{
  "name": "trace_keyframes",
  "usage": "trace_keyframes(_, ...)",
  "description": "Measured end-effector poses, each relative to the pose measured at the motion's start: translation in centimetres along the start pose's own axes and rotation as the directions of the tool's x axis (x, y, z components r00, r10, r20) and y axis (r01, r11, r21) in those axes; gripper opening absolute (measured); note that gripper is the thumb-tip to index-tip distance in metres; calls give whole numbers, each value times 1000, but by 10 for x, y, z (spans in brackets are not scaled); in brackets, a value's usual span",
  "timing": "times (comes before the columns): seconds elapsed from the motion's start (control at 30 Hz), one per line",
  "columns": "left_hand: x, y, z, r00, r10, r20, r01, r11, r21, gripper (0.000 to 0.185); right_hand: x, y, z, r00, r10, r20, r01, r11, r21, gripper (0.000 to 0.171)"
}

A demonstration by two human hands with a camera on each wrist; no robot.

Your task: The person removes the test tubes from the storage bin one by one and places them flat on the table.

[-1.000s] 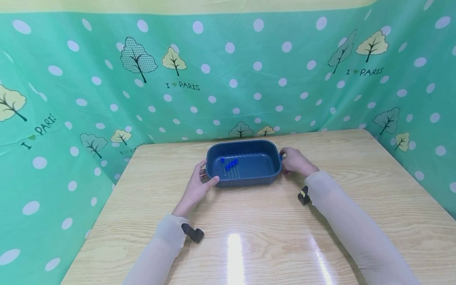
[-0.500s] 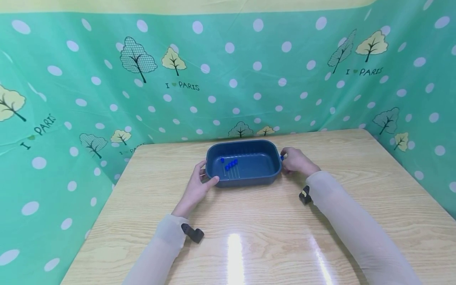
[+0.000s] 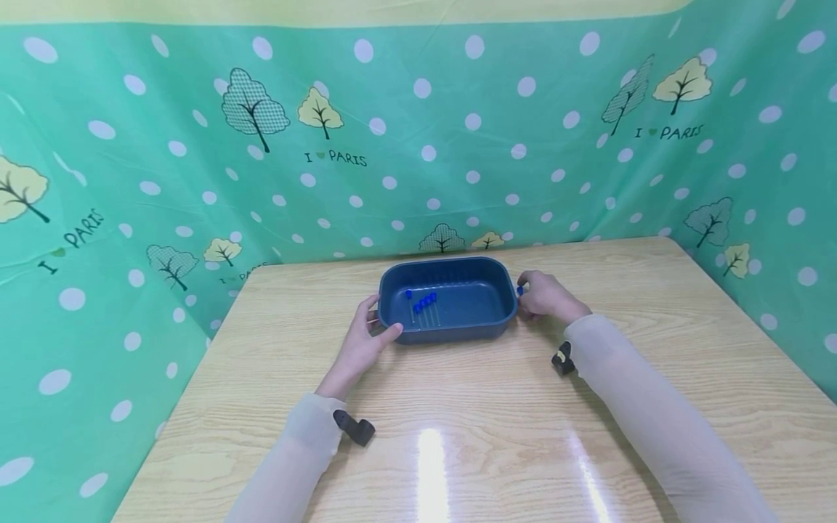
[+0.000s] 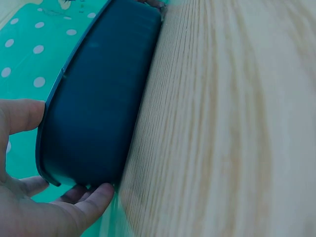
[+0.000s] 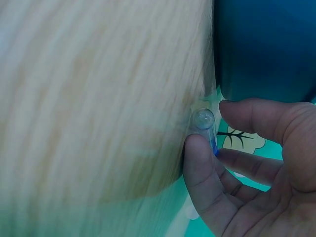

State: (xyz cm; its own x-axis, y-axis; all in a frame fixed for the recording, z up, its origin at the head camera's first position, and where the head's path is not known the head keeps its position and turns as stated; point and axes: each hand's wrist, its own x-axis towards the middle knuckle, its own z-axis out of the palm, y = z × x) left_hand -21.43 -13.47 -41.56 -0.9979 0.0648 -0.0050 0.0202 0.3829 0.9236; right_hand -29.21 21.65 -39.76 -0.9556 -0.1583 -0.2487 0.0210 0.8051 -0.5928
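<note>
Fingertips of the right hand (image 3: 546, 296) pinch a small clear tube (image 5: 204, 118), its rounded end and part of its blue cap (image 3: 520, 290) showing between them. Its long axis runs from that round end to the cap, but its exact lean cannot be told from these views. The tube is outside the tray (image 3: 451, 335), just beyond its right end wall, so the tray's inside lies to the left of the right hand, across the rim. The left hand (image 3: 362, 341) grips the opposite end, thumb near the front left corner and fingers against the outer left wall. The hands are thus well apart, with the tray between them and its long side running from one to the other; the right hand is the one nearer the loose tube.

Inside the tray, more blue-capped tubes (image 3: 425, 303) lie in the left half, closer to the left hand. About four sit side by side with caps in a slanting row, and a lone tube (image 3: 408, 294) lies a little to their left; their clear stems point toward the near wall.

Around all this spreads a pale wooden table (image 3: 497, 414), the tray resting toward its far edge, before a green dotted curtain (image 3: 392, 211).
</note>
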Motion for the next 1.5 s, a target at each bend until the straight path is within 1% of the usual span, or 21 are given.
trace_keyframes(0.2, 0, 0, 0, 1000, -13, 3, 13, 1000, 3, 78, -2, 1, -2, 1000, 9, 2, -9, 1000, 25, 54)
trace_keyframes(0.67, 1, 0, 1, 1000, -20, 2, 20, 1000, -3, 77, -7, 2, -4, 999, 34, 20, -34, 999, 5, 55)
trace_keyframes(1.03, 1, -1, 0, 1000, -25, 6, 25, 1000, 1, 77, -12, -2, -6, 1000, -8, 2, 8, 1000, 23, 57)
trace_keyframes(1.23, 1, 0, 0, 1000, -23, -1, 23, 1000, -4, 76, -15, -5, -8, 999, -34, -25, 34, 999, -1, 54)
trace_keyframes(1.5, 1, -2, -1, 1000, -23, -3, 23, 1000, -5, 76, -18, -7, -11, 997, -60, -57, 61, 998, 20, 51)
